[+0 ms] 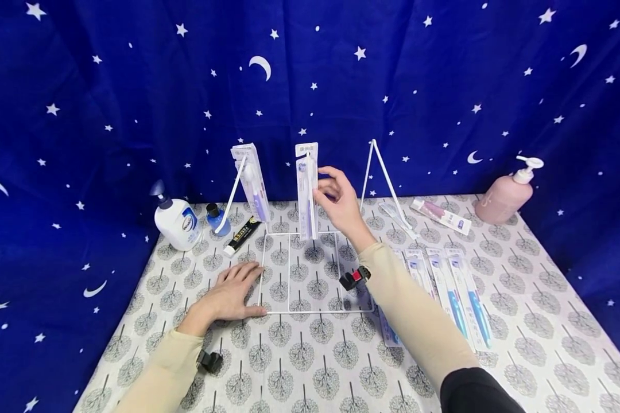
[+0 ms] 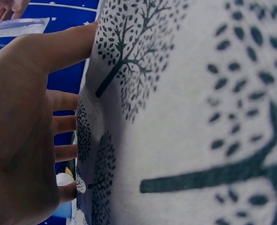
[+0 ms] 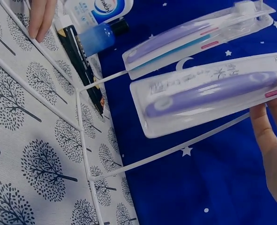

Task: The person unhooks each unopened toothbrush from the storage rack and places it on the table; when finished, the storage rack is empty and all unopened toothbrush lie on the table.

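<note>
Right hand [image 1: 338,201] up now: I've got its fingers pinching the edge of a packaged purple toothbrush [image 1: 305,198], upright at the middle prong of the white wire rack [image 1: 289,272]. My left hand [image 1: 232,292], fingers spread, rests on the desk [image 1: 260,361] beside the rack's base; toothbrush packaging [image 1: 253,183] hangs at the left prong.

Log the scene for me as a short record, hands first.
left hand: rests on the table, at the left side of the rack's base
right hand: pinches the purple pack, upright at the rack's middle; unclear whether it hangs by itself
left hook: at least one toothbrush pack hanging
left of rack: white bottle, blue bottle, black tube
right of rack: blue packs, partly hidden by the right sleeve
far right: white tube lying, pink bottle standing
</note>
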Motion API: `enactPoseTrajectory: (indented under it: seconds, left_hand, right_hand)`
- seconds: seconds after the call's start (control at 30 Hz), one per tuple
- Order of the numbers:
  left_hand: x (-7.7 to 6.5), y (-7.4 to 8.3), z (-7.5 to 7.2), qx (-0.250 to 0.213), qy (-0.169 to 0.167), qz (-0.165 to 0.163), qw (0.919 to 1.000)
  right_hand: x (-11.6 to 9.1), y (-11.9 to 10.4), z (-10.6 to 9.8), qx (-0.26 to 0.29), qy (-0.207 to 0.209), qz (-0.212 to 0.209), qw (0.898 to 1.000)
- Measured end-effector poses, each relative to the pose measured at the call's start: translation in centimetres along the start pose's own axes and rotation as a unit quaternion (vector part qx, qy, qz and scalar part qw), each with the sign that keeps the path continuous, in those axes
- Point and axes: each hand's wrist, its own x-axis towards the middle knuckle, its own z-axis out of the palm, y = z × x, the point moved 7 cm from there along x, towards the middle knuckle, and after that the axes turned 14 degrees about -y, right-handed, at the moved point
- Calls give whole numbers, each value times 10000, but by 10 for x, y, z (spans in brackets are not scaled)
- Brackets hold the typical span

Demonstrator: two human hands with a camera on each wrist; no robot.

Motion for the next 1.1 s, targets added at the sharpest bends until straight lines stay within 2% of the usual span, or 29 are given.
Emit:
enactPoseTrajectory:
  seconds: [0.2, 0.37, 0.83, 1.1]
  left_hand:
    - [-1, 1, 1, -9, 10, 11, 10000]
    - [-1, 0, 1, -15, -21, 0, 10000]
    - [-1, 1, -2, -34, -27, 8, 10000]
    - [-2, 1, -2, -83, -39, 7, 10000]
  right_hand:
    - [-6, -9, 2, 193, -6, -345, 9992]
    - [-10, -18, 3, 69, -20, -602, 9982]
    - [-23, -32, 4, 32, -159, -420, 9990]
    - [-35, -45, 7, -218, -278, -558, 9978]
